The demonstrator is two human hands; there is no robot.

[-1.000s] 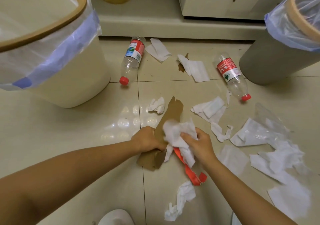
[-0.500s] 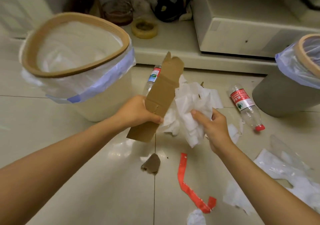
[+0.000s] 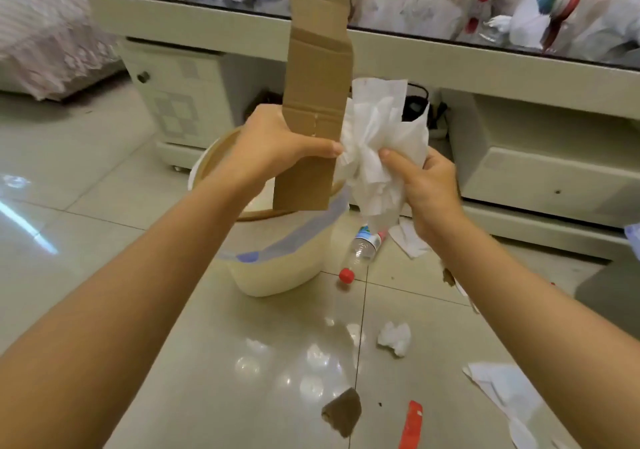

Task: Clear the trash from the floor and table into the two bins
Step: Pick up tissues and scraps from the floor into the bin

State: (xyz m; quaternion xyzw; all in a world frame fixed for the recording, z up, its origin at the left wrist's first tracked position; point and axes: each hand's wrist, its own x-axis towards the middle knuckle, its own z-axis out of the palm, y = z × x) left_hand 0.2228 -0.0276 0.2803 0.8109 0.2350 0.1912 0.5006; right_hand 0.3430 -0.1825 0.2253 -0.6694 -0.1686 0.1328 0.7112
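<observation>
— Two hands up, centre frame? What are we holding?
— Left hand point(image 3: 273, 144) grips cardboard strip point(image 3: 317, 78) upright; right hand point(image 3: 424, 189) clutches tissue wad point(image 3: 379, 144). Both above cream bin point(image 3: 277, 268).

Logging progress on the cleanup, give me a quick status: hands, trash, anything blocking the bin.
Left hand grips cardboard strip; right hand grips tissue wad. Both held above cream bin. Nothing blocking; bottle lies beside it.
</observation>
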